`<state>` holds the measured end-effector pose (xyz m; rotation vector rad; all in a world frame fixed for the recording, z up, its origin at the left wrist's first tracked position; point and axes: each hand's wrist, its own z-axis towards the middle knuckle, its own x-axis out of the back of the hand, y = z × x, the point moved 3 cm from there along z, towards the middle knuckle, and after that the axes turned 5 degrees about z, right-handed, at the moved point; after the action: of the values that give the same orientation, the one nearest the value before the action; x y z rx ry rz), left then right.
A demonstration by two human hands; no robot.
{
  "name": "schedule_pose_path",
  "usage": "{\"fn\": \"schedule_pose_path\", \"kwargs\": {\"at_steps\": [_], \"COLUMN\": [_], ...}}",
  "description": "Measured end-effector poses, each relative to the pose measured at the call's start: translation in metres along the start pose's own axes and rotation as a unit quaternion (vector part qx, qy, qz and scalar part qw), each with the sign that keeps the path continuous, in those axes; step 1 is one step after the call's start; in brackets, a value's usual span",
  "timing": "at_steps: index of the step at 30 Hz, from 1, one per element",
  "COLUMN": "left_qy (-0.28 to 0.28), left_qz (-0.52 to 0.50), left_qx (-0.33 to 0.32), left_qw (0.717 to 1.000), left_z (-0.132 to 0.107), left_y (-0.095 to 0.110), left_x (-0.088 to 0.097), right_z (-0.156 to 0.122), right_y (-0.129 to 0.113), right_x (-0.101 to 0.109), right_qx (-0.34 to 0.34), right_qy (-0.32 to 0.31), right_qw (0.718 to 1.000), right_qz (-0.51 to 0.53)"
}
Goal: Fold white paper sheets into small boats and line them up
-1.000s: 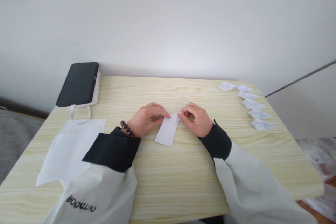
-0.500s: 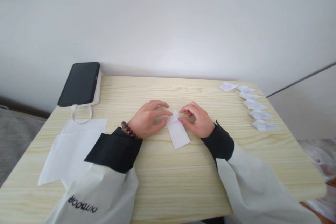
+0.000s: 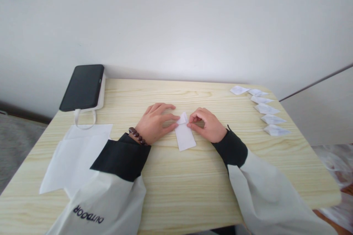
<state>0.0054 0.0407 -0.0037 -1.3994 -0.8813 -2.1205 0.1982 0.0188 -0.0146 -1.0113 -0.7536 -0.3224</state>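
Head view shows the left hand (image 3: 156, 123) lying flat on the table (image 3: 193, 183), fingers loosely spread, with the fingertips pressing on the upper left edge of a small white paper (image 3: 185, 137); that flat press looks meant to stop the slip from sliding on the smooth wood. The right hand (image 3: 208, 125) is curled, thumb and forefinger pinched together on the paper's top right, just beside a folded-down corner (image 3: 182, 118); the tight pinch seems suited to setting a crease at that end. The paper lies flat near the middle of the table, between the two hands, its long side running towards the near edge, slightly slanted. A beaded bracelet (image 3: 138, 136) sits on the left wrist, above a dark cuff. Farther out, towards the near left corner, plain white sheets (image 3: 74, 154) lie overlapped, within easy reach of the left arm. At the far left corner a dark phone (image 3: 82, 86) rests on a white box (image 3: 101, 95), partly overhanging the table's edge; a strap loop (image 3: 85, 119) trails from it. Along the right edge, near the far right corner, a row of folded paper pieces (image 3: 266, 109) is laid out one after another, well apart from the hands, probably set aside out of the way.
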Motion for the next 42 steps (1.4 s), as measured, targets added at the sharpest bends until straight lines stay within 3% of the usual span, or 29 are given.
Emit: {"fn": "schedule_pose_path", "kwargs": {"at_steps": [5,12,18,25,32,42], "left_qy": [-0.008,0.032,0.042,0.053,0.065,0.055], "left_qz": [-0.002,0.037,0.019,0.019,0.017,0.021], "left_qx": [-0.038,0.042,0.008,-0.028,-0.009,-0.005], "left_qw": [0.999,0.998,0.999,0.998,0.998,0.998], "left_z": [0.0008,-0.0011,-0.0001,-0.0008,-0.0013,-0.0016], "left_y": [0.0018,-0.0032,-0.0061,-0.0025,-0.0037,-0.0020], "left_x": [-0.0007,0.0021,-0.0021,-0.0017,-0.0026,-0.0017], "right_z": [-0.0005,-0.0035,-0.0041,-0.0042,-0.0027,-0.0034], "right_y": [0.0003,-0.0011,0.0005,-0.0042,-0.0008,-0.0019], "right_x": [0.0012,-0.0001,-0.0007,0.0046,0.0001,-0.0021], "right_qx": [0.003,0.054,0.096,0.119,0.120,0.132], "right_qy": [-0.009,-0.009,-0.015,0.069,-0.002,0.007], "right_qw": [1.000,0.998,0.995,0.990,0.992,0.990], "right_qz": [0.000,0.010,0.014,0.007,0.041,0.045]}}
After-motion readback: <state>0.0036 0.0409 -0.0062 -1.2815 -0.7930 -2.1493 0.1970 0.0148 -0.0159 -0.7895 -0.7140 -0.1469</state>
